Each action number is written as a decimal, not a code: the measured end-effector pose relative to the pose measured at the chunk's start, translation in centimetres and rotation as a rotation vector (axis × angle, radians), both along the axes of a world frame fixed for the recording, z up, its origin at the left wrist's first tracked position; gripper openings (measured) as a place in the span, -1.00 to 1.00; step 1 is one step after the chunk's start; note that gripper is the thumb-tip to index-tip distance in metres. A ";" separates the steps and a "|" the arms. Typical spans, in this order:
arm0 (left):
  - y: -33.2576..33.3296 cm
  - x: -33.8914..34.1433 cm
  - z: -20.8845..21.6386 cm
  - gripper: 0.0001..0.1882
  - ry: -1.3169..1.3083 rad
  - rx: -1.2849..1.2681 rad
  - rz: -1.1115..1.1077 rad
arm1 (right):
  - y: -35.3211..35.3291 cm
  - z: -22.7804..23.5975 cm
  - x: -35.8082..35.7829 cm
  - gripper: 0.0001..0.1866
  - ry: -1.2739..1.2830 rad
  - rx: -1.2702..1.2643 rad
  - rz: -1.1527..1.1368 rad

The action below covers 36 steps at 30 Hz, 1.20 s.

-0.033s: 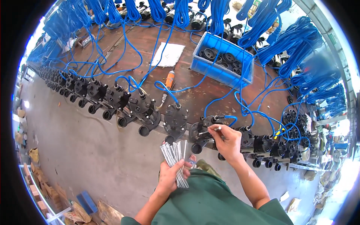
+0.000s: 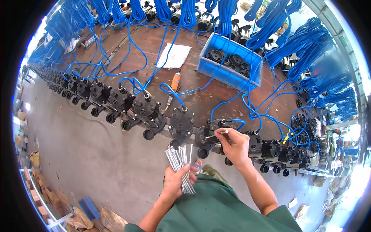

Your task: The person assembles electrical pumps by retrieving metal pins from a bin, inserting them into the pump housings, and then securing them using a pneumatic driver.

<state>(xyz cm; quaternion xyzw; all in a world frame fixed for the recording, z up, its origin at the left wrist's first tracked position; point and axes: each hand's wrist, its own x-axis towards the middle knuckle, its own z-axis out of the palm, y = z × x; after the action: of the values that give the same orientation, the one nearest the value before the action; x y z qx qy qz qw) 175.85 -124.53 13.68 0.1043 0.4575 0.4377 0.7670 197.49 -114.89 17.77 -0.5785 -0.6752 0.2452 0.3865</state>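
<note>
A bundle of long silver bolts (image 2: 178, 157) is wrapped in my left hand (image 2: 174, 181), heads fanned upward, just in front of the table edge. Between thumb and fingertips, my right hand (image 2: 235, 147) pinches a single bolt (image 2: 225, 132), held sideways. It is beside a black pump-like housing (image 2: 202, 135) with a round port and a blue cable; whether the bolt touches it I cannot tell. To the left, a second black housing (image 2: 181, 123) faces up, its screw points showing.
An orange-handled power driver (image 2: 176, 82) lies behind the housings, near a white sheet (image 2: 174, 56). Farther back stands a blue crate (image 2: 222, 77) of black round parts. More housings (image 2: 98, 92) line the edge. Blue cables cross the tabletop (image 2: 193, 83); coils (image 2: 305, 36) hang behind.
</note>
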 end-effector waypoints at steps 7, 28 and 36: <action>0.4 0.4 0.1 -0.77 -0.060 -0.011 0.036 | 0.9 0.4 0.5 -0.90 -0.051 0.089 0.250; 2.2 1.7 3.8 -0.78 -0.096 0.137 -0.147 | -1.1 2.7 -0.8 -0.56 0.366 -0.597 0.429; 2.4 0.4 0.2 -0.86 -0.102 0.039 -0.094 | 6.2 4.3 1.5 -0.88 0.065 -0.039 -0.050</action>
<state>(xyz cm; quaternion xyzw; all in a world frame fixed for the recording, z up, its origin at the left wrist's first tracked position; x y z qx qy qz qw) 176.23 -122.10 13.90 0.1181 0.4040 0.4149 0.8067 199.03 -108.72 22.09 -0.5943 -0.6427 0.2673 0.4028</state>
